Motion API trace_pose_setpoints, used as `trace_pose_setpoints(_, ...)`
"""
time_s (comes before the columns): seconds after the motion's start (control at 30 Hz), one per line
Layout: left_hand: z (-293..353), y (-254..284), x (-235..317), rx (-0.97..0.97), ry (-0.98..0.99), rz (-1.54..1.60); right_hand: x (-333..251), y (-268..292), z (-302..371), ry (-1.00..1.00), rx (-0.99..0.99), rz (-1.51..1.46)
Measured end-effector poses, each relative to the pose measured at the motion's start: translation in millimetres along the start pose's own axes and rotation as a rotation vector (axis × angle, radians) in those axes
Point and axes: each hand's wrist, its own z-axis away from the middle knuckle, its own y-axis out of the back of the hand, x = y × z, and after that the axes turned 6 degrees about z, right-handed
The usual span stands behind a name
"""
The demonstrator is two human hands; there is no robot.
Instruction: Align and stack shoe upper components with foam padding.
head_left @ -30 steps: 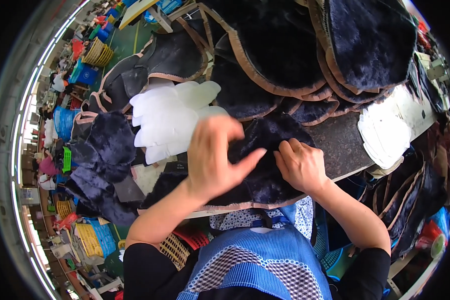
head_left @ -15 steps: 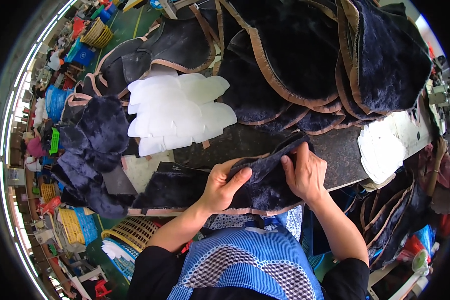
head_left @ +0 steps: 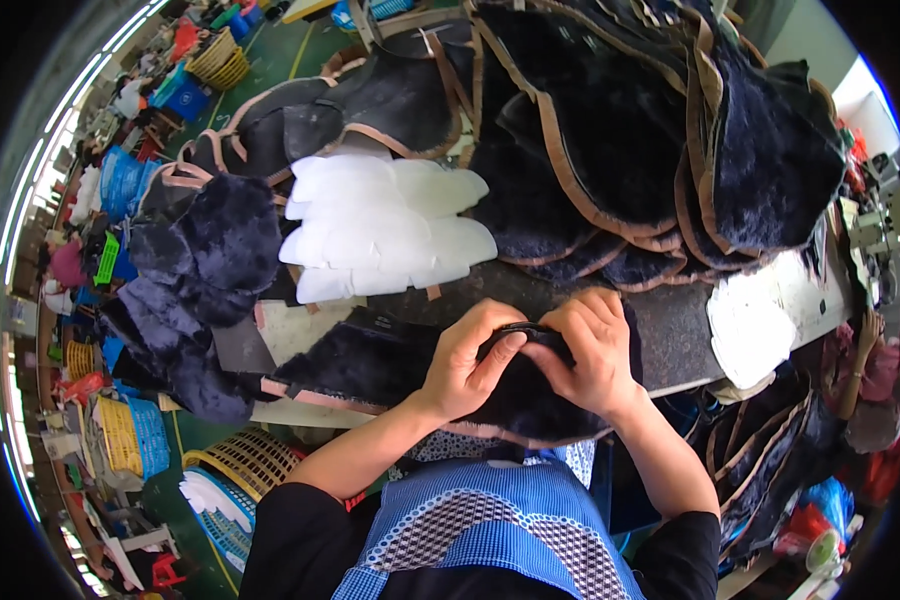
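At the table's near edge, my left hand [head_left: 470, 362] and my right hand [head_left: 590, 352] sit close together. Both are closed, pinching the bent dark edge of a black fur piece [head_left: 532, 398] between thumbs and fingers. Below the hands hangs fur with a pinkish-brown border. Whether it belongs to the same piece as the black fur panel [head_left: 360, 358] lying to the left, I cannot tell. Beyond my hands lies an overlapping stack of white rounded sheets [head_left: 385, 235]. My fingertips partly hide the pinched edge.
Large black fur panels with brown borders [head_left: 610, 140] are heaped at the far right. Dark fur pieces [head_left: 220, 240] pile up at left. More white sheets [head_left: 753, 325] lie on the right. A yellow basket [head_left: 255, 455] stands below the table; another person's arm [head_left: 855, 375] shows at far right.
My hands have drawn closer together, and the right one has turned over the fold. The fur's raised flap is now bent down between them. The view has shifted slightly.
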Motion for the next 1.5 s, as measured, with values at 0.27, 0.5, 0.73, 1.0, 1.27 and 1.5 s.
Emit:
trace_pose_setpoints(0.27,-20,5,25,0.008,0.546,0.62,-20,5,6,-0.496,-0.045,-0.798)
trace_pose_setpoints(0.5,-1,41,40,-0.346,0.268,0.145,-30,34,-14,-0.068,-0.038,-0.191)
trace_pose_setpoints(0.73,-126,55,91,-0.327,-0.188,-0.366,-4,93,-79,-0.136,0.614,-0.114)
trace_pose_setpoints(1.0,-358,19,214,-0.272,-0.562,-0.446,112,251,-175,-0.451,1.138,0.248)
trace_pose_setpoints(1.27,-274,-88,5,-0.422,-0.547,-0.583,240,201,-112,-0.481,0.917,0.691)
trace_pose_setpoints(1.5,-273,-66,-11,-0.023,-0.839,-0.297,75,159,-74,0.144,0.489,0.886)
